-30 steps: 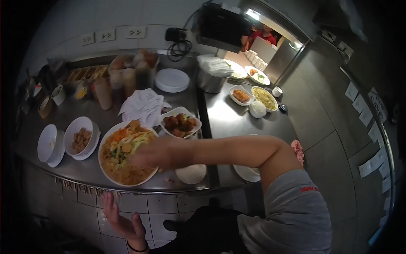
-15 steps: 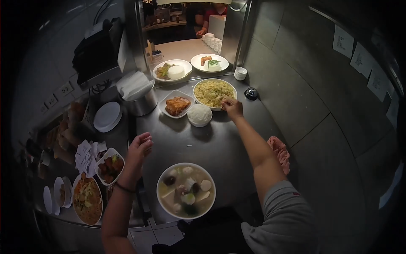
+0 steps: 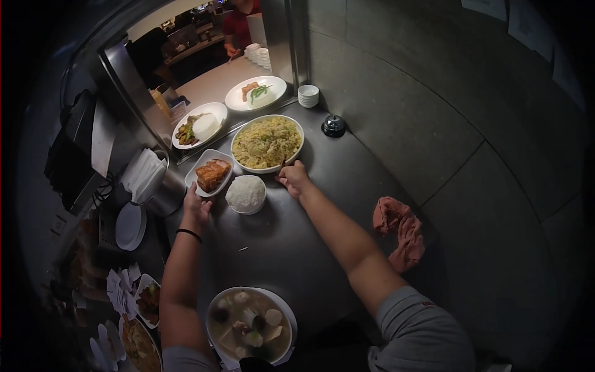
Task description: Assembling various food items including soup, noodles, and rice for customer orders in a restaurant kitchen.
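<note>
My right hand (image 3: 294, 179) is closed at the near rim of an oval white plate heaped with fried rice (image 3: 266, 142). Spread at the near left corner of a square white dish (image 3: 201, 190), my left hand (image 3: 197, 206) touches its edge. Browned, sliced pieces of food (image 3: 212, 174) lie in that dish. Between the two hands stands a bowl of white rice (image 3: 246, 193). Closest to me is a large bowl of soup (image 3: 249, 323) with pale chunks and dark pieces, on something white.
Two plates with rice, a left one (image 3: 204, 127) and a right one (image 3: 266, 96), sit at the pass window. Small stacked cups (image 3: 308, 96), a call bell (image 3: 333, 126) and a pink cloth (image 3: 398, 232) are on the right. A metal container (image 3: 164, 189) stands left; beyond the window is a person (image 3: 238, 28).
My left hand has reached forward to the square dish. My right hand has shifted from above the fried rice plate's edge to its near rim. The whole view has turned.
</note>
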### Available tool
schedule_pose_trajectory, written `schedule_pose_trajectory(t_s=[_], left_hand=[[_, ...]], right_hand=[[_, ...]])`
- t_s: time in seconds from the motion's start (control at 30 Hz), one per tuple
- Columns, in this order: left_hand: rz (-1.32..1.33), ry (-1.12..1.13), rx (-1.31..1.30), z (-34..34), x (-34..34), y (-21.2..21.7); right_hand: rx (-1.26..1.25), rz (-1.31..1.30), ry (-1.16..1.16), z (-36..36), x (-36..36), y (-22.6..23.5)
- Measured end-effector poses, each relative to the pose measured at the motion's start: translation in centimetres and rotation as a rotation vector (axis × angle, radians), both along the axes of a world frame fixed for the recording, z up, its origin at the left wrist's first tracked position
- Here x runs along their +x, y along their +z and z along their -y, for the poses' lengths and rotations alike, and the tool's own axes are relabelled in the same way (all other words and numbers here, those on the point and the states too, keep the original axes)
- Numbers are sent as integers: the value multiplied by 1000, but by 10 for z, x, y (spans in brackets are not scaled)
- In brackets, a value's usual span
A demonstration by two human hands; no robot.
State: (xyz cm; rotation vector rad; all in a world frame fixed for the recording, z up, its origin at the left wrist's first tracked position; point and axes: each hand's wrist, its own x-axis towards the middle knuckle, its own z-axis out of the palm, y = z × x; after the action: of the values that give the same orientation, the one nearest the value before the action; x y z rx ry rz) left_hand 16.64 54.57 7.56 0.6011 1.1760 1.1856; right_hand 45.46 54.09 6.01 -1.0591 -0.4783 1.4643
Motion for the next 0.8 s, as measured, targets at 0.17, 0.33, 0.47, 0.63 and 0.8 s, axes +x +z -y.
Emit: schedule_pose_trajectory(t_s=[0.17,0.33,0.47,0.63,0.8], left_hand=[[-3,-12,-9,6,-48,-23],[-434,-347,182,77,-27,9],[-346,-615,680,78,-132,66],[-612,-379,1325,383,11,172],[-390,-419,1448,466,38,191]], right_hand=[[119,265,282,54,3,8],[295,430,123,228,65,31],[628,840,-427,399,74,124],[562,1305,-1020,636,72,231],[366,1512,-1443,867,18,287]])
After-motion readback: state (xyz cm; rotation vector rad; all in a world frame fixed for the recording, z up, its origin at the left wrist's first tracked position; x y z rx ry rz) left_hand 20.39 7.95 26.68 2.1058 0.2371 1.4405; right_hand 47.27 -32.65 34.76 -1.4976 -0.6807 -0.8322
